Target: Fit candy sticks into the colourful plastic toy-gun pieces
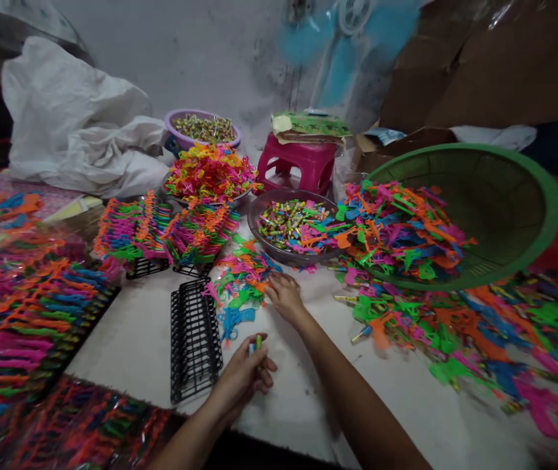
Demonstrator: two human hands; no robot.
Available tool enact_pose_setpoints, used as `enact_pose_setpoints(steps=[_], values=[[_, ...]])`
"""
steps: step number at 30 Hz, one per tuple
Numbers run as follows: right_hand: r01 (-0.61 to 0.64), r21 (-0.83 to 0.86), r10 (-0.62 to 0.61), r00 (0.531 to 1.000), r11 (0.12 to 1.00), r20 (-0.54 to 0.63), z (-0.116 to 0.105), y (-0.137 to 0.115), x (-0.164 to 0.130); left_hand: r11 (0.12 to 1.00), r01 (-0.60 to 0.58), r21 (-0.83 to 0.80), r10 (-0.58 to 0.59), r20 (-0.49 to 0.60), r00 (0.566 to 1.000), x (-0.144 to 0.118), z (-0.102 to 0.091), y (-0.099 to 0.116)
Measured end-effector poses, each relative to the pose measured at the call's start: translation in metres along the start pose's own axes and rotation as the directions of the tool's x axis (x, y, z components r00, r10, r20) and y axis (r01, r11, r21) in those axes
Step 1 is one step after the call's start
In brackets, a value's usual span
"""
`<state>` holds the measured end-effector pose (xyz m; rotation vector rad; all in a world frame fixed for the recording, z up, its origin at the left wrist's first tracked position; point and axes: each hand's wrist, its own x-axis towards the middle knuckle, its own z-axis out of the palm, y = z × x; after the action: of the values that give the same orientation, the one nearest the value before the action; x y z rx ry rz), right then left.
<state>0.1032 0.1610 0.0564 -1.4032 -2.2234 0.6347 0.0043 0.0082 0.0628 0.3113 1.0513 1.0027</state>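
My left hand (245,373) is closed around a small yellow-green tube (258,342), whose end sticks up between thumb and fingers. Just right of it, my right hand (286,297) reaches forward to the edge of a loose heap of small coloured plastic pieces (242,277). Its fingers are stretched out and slightly bent, touching the heap by an orange piece. Whether anything lies under those fingertips is hidden. Close to my left hand stands a black grid rack (194,346), with blue toy pieces (235,320) beside it.
Filled racks (134,228) of coloured pieces stand behind and at left. A clear bowl (263,245) holds small tubes. On the right, a tipped green basket (547,215) spills plastic toy guns (406,228). Behind are a pink stool (325,160), a purple basin (168,121) and a fan (354,16).
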Motion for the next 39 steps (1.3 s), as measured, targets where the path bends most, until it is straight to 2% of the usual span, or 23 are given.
enact_pose_setpoints(steps=[2,5,7,9,11,13,16,20,23,27,32,35,39], values=[[-0.017,-0.051,0.019,0.998,0.999,0.052,0.007,0.002,0.007,0.994,-0.021,0.11,0.013,0.076,0.997,-0.001,0.001,-0.003],[-0.08,-0.003,0.08,0.991,0.997,0.108,0.011,0.004,-0.008,0.971,-0.099,0.219,0.098,0.017,0.995,0.001,-0.006,-0.007],[-0.148,0.16,0.126,0.982,0.976,0.139,0.008,0.006,-0.029,0.957,-0.137,0.256,0.156,-0.056,0.986,0.003,-0.012,-0.008],[-0.222,0.357,0.171,0.97,0.907,0.17,0.004,0.007,-0.054,0.957,-0.153,0.246,0.178,-0.081,0.981,0.005,-0.015,-0.008],[-0.268,0.496,0.202,0.962,0.826,0.182,-0.001,0.004,-0.076,0.964,-0.169,0.206,0.185,-0.059,0.981,0.007,-0.013,-0.007],[-0.269,0.563,0.2,0.963,0.781,0.182,-0.004,-0.002,-0.094,0.964,-0.192,0.186,0.198,-0.014,0.98,0.008,-0.007,-0.005],[-0.246,0.588,0.175,0.969,0.771,0.175,-0.007,-0.011,-0.109,0.953,-0.224,0.204,0.218,0.051,0.975,0.006,0.001,-0.002],[-0.216,0.598,0.14,0.975,0.772,0.171,-0.007,-0.016,-0.115,0.945,-0.234,0.229,0.217,0.096,0.971,0.0,0.004,0.0],[-0.197,0.609,0.109,0.978,0.768,0.179,-0.004,-0.016,-0.115,0.947,-0.23,0.225,0.217,0.081,0.973,-0.005,0.003,0.002],[-0.217,0.633,0.129,0.975,0.743,0.183,-0.004,-0.016,-0.115,0.951,-0.227,0.21,0.223,0.045,0.974,-0.007,0.003,0.007],[-0.216,0.644,0.12,0.974,0.734,0.19,-0.009,-0.019,-0.116,0.929,-0.236,0.284,0.222,0.083,0.972,-0.008,0.005,0.008],[-0.212,0.626,0.128,0.976,0.75,0.178,-0.01,-0.021,-0.117,0.891,-0.263,0.37,0.25,0.083,0.965,-0.011,0.006,0.007],[-0.202,0.621,0.115,0.977,0.757,0.177,-0.008,-0.022,-0.119,0.795,-0.339,0.503,0.34,0.092,0.936,-0.016,0.007,0.01]])
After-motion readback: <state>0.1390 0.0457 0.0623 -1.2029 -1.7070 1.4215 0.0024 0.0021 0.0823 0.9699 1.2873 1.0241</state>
